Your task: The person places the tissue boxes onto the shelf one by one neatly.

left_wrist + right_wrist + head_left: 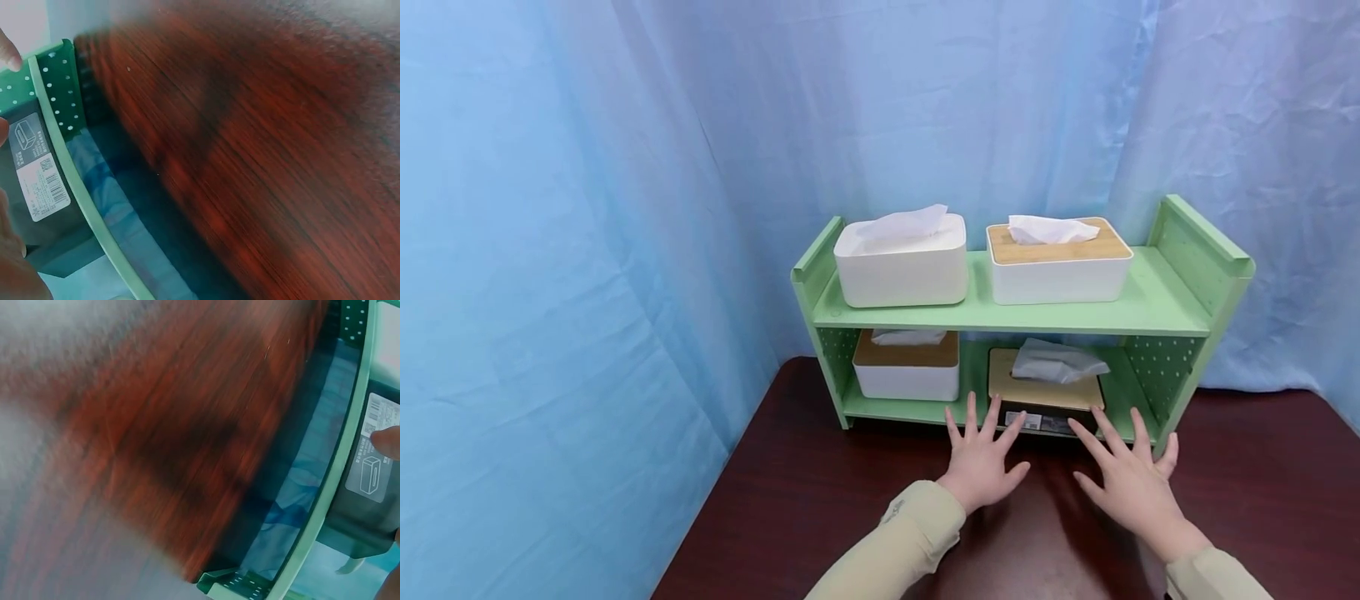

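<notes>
On the lower right shelf sits a black tissue box (1011, 389) with a tan lid, a tissue rising from it. Its dark front bears a label (44, 187), also visible in the right wrist view. My left hand (981, 467) is spread before the box's left front corner, fingers straight. Spread likewise, my right hand (1131, 487) is at its right front corner. Whether any fingertip touches the box, I cannot tell. In the left wrist view only parts of fingers (7, 53) show at the left edge; in the right wrist view a fingertip (387, 440) overlaps the label.
A green two-tier shelf (917, 317) stands on a dark red wooden table (820, 492). Its upper tier holds a white tissue box (902, 279) and a wood-topped one (1060, 283). Another wood-topped box (906, 381) sits lower left. Blue curtains (587, 250) hang behind.
</notes>
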Demonstrator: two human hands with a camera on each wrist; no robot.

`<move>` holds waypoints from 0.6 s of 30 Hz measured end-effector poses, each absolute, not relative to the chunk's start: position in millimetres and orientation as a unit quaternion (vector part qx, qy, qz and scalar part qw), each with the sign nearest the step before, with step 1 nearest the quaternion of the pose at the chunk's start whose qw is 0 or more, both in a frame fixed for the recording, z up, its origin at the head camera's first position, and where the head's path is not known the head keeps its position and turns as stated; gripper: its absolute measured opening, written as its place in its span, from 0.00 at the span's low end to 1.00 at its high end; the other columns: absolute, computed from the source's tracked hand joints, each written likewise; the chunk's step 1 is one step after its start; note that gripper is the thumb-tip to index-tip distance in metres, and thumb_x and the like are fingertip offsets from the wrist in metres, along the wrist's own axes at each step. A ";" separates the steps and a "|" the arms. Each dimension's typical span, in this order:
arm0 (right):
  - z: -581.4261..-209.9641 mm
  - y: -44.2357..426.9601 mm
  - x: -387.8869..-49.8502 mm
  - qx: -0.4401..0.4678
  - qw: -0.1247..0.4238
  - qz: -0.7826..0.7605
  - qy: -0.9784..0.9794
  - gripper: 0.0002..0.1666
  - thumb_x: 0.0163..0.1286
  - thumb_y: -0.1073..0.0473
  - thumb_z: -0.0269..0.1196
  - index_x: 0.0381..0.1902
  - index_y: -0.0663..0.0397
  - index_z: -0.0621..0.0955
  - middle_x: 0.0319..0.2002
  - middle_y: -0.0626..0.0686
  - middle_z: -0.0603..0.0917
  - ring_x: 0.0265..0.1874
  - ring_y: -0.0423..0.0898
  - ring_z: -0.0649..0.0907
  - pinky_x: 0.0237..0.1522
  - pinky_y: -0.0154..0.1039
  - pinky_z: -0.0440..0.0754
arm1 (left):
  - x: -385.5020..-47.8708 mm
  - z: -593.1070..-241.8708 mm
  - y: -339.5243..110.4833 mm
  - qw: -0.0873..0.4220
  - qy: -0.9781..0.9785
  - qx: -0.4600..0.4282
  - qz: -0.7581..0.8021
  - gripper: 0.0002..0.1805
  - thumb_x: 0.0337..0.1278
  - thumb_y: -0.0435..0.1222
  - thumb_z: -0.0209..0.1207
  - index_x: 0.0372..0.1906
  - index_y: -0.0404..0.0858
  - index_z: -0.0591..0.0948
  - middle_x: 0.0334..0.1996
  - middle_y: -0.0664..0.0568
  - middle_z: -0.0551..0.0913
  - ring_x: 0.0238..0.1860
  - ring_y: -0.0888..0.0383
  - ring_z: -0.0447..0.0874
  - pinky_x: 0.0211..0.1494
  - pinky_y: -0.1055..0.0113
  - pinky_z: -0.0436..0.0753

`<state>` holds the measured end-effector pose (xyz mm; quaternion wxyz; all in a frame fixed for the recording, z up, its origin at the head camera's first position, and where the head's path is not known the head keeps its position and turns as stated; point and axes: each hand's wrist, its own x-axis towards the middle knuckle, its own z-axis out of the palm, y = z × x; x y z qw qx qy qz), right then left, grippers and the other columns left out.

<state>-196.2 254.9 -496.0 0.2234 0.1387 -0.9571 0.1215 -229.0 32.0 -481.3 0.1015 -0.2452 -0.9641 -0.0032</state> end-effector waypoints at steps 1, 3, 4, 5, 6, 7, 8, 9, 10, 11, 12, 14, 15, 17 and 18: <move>-495.6 255.4 -197.7 0.138 0.222 0.119 -0.958 0.47 0.52 0.51 0.70 0.69 0.41 0.64 0.73 0.58 0.56 0.71 0.70 0.41 0.55 0.80 0.31 | -230.4 -481.2 33.8 0.098 -0.965 -0.243 -0.003 0.35 0.65 0.62 0.42 0.74 0.63 0.49 0.76 0.51 0.44 0.75 0.39 0.38 0.67 0.34 0.51; -494.7 256.2 -200.6 0.137 0.218 0.114 -0.960 0.46 0.53 0.50 0.69 0.69 0.42 0.64 0.73 0.58 0.56 0.71 0.70 0.41 0.55 0.80 0.32 | -233.0 -481.3 36.9 0.094 -0.967 -0.236 0.001 0.35 0.65 0.63 0.41 0.74 0.64 0.48 0.77 0.52 0.42 0.75 0.40 0.37 0.68 0.35 0.50; -494.2 256.6 -201.9 0.136 0.215 0.113 -0.960 0.46 0.53 0.50 0.69 0.69 0.43 0.64 0.73 0.58 0.55 0.71 0.70 0.41 0.55 0.80 0.32 | -234.2 -481.5 38.2 0.092 -0.968 -0.232 0.003 0.35 0.65 0.63 0.40 0.74 0.64 0.48 0.77 0.52 0.42 0.75 0.40 0.37 0.68 0.35 0.50; -493.6 257.0 -203.2 0.136 0.213 0.113 -0.961 0.45 0.53 0.50 0.69 0.68 0.43 0.64 0.73 0.58 0.55 0.71 0.70 0.41 0.55 0.80 0.32 | -235.5 -481.6 39.4 0.092 -0.969 -0.229 0.005 0.35 0.65 0.63 0.40 0.74 0.64 0.48 0.77 0.52 0.41 0.75 0.40 0.37 0.68 0.35 0.50; -493.1 257.3 -204.5 0.136 0.211 0.112 -0.962 0.45 0.54 0.50 0.69 0.68 0.43 0.64 0.73 0.58 0.55 0.71 0.70 0.41 0.55 0.80 0.32 | -236.8 -481.7 40.5 0.090 -0.970 -0.227 0.006 0.35 0.65 0.63 0.39 0.74 0.65 0.47 0.77 0.53 0.41 0.75 0.41 0.37 0.69 0.36 0.49; -492.6 257.6 -205.7 0.135 0.209 0.111 -0.962 0.45 0.54 0.51 0.69 0.69 0.43 0.64 0.73 0.58 0.54 0.71 0.70 0.41 0.55 0.80 0.32 | -238.2 -482.1 41.3 0.089 -0.970 -0.224 0.008 0.35 0.65 0.63 0.39 0.74 0.65 0.46 0.77 0.53 0.40 0.75 0.41 0.37 0.69 0.36 0.49; -492.5 258.1 -207.1 0.135 0.208 0.110 -0.963 0.45 0.54 0.50 0.69 0.69 0.43 0.64 0.73 0.58 0.54 0.71 0.70 0.41 0.55 0.80 0.31 | -239.5 -482.2 42.0 0.088 -0.971 -0.222 0.011 0.35 0.65 0.64 0.39 0.73 0.65 0.46 0.77 0.53 0.40 0.75 0.41 0.36 0.69 0.36 0.49; -492.6 258.7 -208.4 0.135 0.207 0.110 -0.963 0.45 0.54 0.50 0.69 0.69 0.43 0.63 0.74 0.58 0.54 0.71 0.70 0.41 0.55 0.80 0.31 | -240.8 -482.5 42.6 0.087 -0.971 -0.221 0.011 0.35 0.65 0.64 0.39 0.73 0.65 0.46 0.77 0.54 0.40 0.75 0.41 0.36 0.69 0.36 0.49; -492.7 259.2 -209.7 0.134 0.207 0.110 -0.963 0.45 0.55 0.50 0.69 0.69 0.43 0.63 0.74 0.57 0.53 0.71 0.70 0.41 0.55 0.80 0.31 | -241.9 -482.5 43.0 0.086 -0.972 -0.220 0.010 0.35 0.65 0.64 0.38 0.74 0.65 0.45 0.77 0.54 0.39 0.75 0.42 0.35 0.69 0.36 0.48; -493.0 259.6 -210.8 0.134 0.207 0.111 -0.963 0.46 0.55 0.50 0.68 0.70 0.42 0.63 0.74 0.57 0.53 0.71 0.70 0.41 0.55 0.80 0.31 | -243.0 -482.6 43.3 0.085 -0.972 -0.220 0.008 0.35 0.65 0.64 0.38 0.74 0.65 0.45 0.77 0.54 0.39 0.75 0.42 0.35 0.69 0.36 0.48; -493.3 259.8 -211.9 0.134 0.207 0.111 -0.963 0.46 0.55 0.49 0.68 0.70 0.41 0.62 0.74 0.57 0.53 0.70 0.70 0.41 0.55 0.80 0.31 | -244.0 -482.9 43.5 0.084 -0.972 -0.221 0.006 0.35 0.65 0.64 0.39 0.74 0.65 0.45 0.77 0.54 0.39 0.76 0.42 0.34 0.69 0.36 0.47; -494.2 260.0 -213.4 0.132 0.205 0.115 -0.963 0.46 0.55 0.49 0.67 0.70 0.40 0.61 0.74 0.57 0.52 0.70 0.71 0.41 0.55 0.80 0.30 | -245.4 -483.2 43.5 0.083 -0.972 -0.222 0.002 0.35 0.65 0.64 0.39 0.74 0.65 0.45 0.77 0.54 0.39 0.76 0.42 0.33 0.69 0.36 0.47; -494.3 259.8 -213.8 0.131 0.204 0.118 -0.963 0.46 0.56 0.48 0.67 0.71 0.40 0.61 0.74 0.57 0.52 0.70 0.71 0.41 0.55 0.80 0.29 | -245.7 -483.3 43.5 0.082 -0.971 -0.223 -0.002 0.35 0.65 0.63 0.39 0.74 0.65 0.45 0.77 0.54 0.39 0.76 0.42 0.32 0.69 0.36 0.46; -494.6 258.9 -214.0 0.129 0.199 0.123 -0.964 0.45 0.57 0.48 0.67 0.71 0.39 0.61 0.74 0.58 0.51 0.70 0.71 0.40 0.55 0.80 0.28 | -245.7 -483.3 43.2 0.082 -0.971 -0.225 -0.007 0.35 0.65 0.63 0.39 0.74 0.65 0.44 0.77 0.54 0.39 0.76 0.42 0.32 0.69 0.36 0.47; -494.5 258.4 -213.8 0.127 0.197 0.125 -0.964 0.45 0.58 0.48 0.66 0.71 0.39 0.61 0.74 0.58 0.51 0.70 0.71 0.40 0.55 0.79 0.28 | -245.3 -483.2 42.8 0.082 -0.970 -0.227 -0.010 0.35 0.65 0.63 0.39 0.74 0.65 0.44 0.77 0.54 0.40 0.76 0.42 0.32 0.69 0.36 0.47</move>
